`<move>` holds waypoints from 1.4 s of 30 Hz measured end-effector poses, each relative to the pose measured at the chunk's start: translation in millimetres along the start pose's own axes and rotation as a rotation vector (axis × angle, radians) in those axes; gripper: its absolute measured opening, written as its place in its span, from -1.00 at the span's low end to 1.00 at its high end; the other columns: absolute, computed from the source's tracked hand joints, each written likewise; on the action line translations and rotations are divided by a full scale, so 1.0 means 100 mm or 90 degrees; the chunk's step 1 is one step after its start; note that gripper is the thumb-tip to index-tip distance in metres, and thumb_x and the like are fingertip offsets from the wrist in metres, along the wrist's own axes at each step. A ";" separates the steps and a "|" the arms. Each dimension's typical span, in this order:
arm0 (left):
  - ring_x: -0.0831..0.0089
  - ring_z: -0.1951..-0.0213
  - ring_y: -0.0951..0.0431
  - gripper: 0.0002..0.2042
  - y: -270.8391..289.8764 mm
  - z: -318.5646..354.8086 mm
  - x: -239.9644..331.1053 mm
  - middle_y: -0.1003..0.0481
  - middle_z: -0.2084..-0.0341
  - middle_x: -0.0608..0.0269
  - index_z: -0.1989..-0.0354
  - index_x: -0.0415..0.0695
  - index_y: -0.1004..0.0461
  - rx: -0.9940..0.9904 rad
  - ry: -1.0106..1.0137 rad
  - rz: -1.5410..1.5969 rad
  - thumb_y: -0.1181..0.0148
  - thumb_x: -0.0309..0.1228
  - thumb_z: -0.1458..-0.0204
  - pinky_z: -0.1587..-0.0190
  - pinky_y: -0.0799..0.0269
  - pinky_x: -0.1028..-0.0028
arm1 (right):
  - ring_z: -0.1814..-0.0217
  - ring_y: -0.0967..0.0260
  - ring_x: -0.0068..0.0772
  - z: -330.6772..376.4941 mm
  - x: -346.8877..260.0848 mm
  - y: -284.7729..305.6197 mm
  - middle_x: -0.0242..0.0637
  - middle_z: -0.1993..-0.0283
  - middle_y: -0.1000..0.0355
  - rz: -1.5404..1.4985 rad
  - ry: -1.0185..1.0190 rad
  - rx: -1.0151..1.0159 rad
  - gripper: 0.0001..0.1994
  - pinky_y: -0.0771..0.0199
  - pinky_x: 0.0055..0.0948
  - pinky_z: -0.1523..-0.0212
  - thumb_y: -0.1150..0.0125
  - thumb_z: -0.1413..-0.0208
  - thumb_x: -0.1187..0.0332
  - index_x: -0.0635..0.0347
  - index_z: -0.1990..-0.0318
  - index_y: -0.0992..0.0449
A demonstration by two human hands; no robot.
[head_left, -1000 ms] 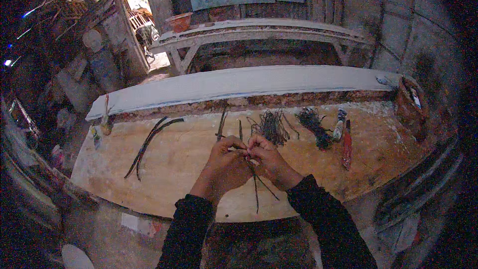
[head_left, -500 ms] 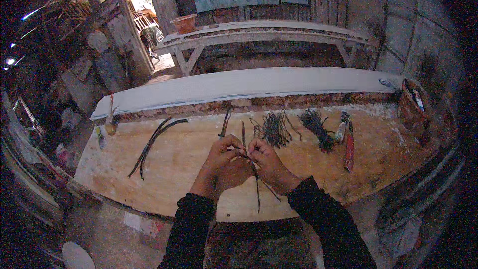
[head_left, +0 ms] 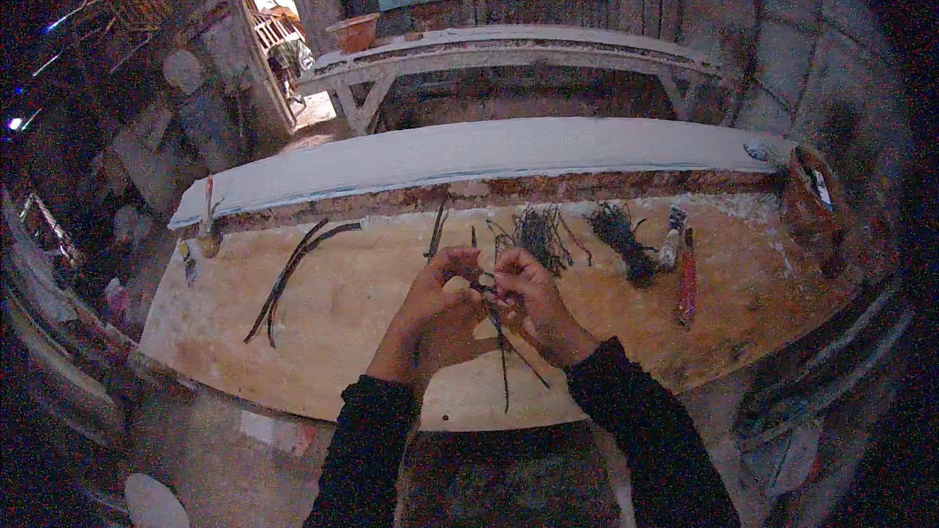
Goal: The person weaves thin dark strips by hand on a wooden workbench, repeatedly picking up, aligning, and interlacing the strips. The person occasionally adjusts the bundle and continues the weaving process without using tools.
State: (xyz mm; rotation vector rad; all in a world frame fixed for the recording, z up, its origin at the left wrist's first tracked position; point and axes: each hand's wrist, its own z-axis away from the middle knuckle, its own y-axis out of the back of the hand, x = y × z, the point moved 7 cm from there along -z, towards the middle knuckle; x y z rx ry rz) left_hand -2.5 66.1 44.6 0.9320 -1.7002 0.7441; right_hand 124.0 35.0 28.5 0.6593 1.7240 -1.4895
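Note:
Both hands meet over the middle of the wooden board (head_left: 342, 352), near its front. My left hand (head_left: 442, 305) is curled with its fingertips on a bundle of thin dark strips (head_left: 504, 362). Opposite it, my right hand (head_left: 536, 301) pinches the same strips, close to where they cross. Two strip ends trail from between the hands toward the board's front edge, and one short end points away beyond the fingers. The crossing itself is partly hidden by fingers. Just past my left hand lies another dark strip (head_left: 437, 230). Farther left rests a bent pair of dark strips (head_left: 284, 284).
Right of my hands lie a tangle of dark cord (head_left: 540, 238), a second dark bundle (head_left: 621, 242), a small whitish tube (head_left: 672, 240) and a red-handled tool (head_left: 688, 279). A raised white plank (head_left: 469, 152) runs behind. A brown basket (head_left: 814, 210) stands at the right end.
My left fingers have opened into a wider curve around the strips, and my right hand has lifted slightly at the fingertips. The view has shifted a little.

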 end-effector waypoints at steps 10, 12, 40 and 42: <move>0.37 0.16 -0.45 -0.61 -0.04 0.07 -0.29 -0.37 0.25 0.26 0.00 -0.12 -0.35 0.067 0.172 0.297 -0.25 -0.46 0.05 0.07 -0.38 0.20 | 0.52 -0.22 -0.68 -0.07 -0.06 0.11 -0.48 0.44 -0.28 -0.093 0.013 0.017 -0.90 -0.41 -0.60 0.34 -0.08 -0.15 0.39 0.04 0.22 -0.31; 0.40 0.20 -0.46 -0.63 -0.35 0.17 0.07 -0.37 0.28 0.30 0.00 -0.11 -0.36 0.085 0.228 0.410 -0.23 -0.47 0.03 0.10 -0.39 0.24 | 0.51 -0.22 -0.67 -0.07 -0.05 0.16 -0.48 0.42 -0.29 -0.081 0.017 0.044 -0.89 -0.42 -0.59 0.32 -0.09 -0.16 0.38 0.06 0.20 -0.31; 0.54 0.19 -0.49 -0.75 0.09 -0.02 -0.25 -0.50 0.27 0.31 0.08 -0.15 -0.44 0.041 0.056 -0.114 -0.19 -0.51 -0.03 0.11 -0.42 0.47 | 0.01 -0.35 -0.36 0.00 0.11 0.12 -0.29 -0.01 -0.35 0.211 0.044 0.043 -0.49 -0.45 -0.36 0.04 -0.17 -0.08 0.45 0.06 -0.18 -0.17; 0.49 0.10 -0.48 -0.73 0.13 0.01 -0.29 -0.50 0.16 0.27 0.05 -0.13 -0.43 0.033 0.074 -0.085 -0.18 -0.47 -0.06 0.02 -0.40 0.49 | -0.10 -0.23 -0.41 -0.03 0.14 0.08 -0.38 -0.03 -0.26 0.195 -0.027 0.015 -0.32 -0.32 -0.08 -0.03 -0.33 0.03 0.11 -0.07 -0.23 -0.12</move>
